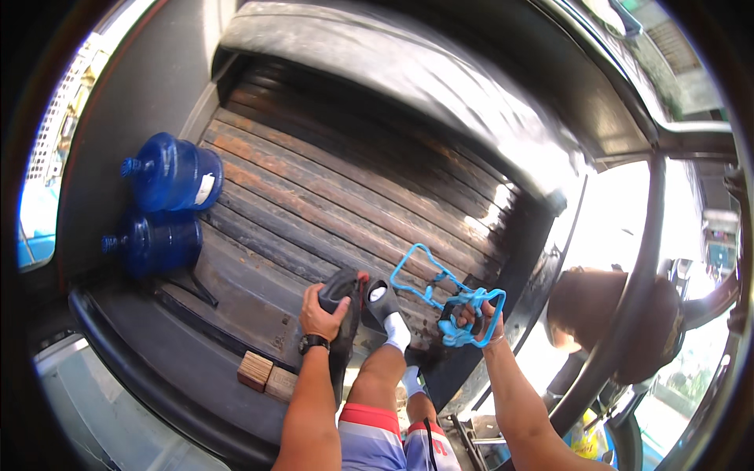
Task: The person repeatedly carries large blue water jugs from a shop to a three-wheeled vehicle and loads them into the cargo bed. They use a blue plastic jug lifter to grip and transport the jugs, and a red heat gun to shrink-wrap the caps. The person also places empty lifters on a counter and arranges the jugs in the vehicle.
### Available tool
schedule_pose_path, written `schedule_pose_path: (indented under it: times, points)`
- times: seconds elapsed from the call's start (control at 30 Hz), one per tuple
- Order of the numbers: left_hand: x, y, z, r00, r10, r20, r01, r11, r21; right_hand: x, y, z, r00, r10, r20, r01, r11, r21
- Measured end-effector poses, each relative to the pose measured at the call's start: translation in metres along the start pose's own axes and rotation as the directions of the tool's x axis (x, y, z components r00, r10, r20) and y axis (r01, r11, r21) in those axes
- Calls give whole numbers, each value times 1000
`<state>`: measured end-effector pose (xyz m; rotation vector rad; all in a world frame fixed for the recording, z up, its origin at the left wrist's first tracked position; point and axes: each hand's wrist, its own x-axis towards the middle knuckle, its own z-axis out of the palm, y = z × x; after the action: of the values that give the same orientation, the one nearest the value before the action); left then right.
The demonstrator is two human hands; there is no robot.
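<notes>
My left hand (pixel 323 312) grips a black sandal (pixel 345 314) held upright beside my raised leg. My foot in a white sock (pixel 397 333) wears the other black sandal (pixel 380 300) and rests on the wooden plank bed (pixel 330 196). My right hand (pixel 475 318) is closed on a bunch of light blue plastic carrying handles (pixel 452 302), whose loops lie out over the planks to the left of it.
Two blue water jugs (pixel 169 204) lie on their sides at the left of the bed. Wooden blocks (pixel 265 375) sit at the near edge. A dark curved side wall (pixel 440 102) bounds the far side. A person's head (pixel 581 310) is at the right.
</notes>
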<state>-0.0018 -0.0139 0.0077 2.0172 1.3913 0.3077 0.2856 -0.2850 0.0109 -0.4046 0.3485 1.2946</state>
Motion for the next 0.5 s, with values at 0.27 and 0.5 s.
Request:
schedule_pose_path:
  times: [0.27, 0.5]
  points:
    - [8, -10, 11, 1000, 25, -5, -25, 996, 81, -95, 44, -58, 988, 65, -138, -56, 996, 69]
    - [10, -26, 17, 996, 74, -49, -71, 996, 59, -115, 118, -103, 850, -192, -491, 25, 945, -325]
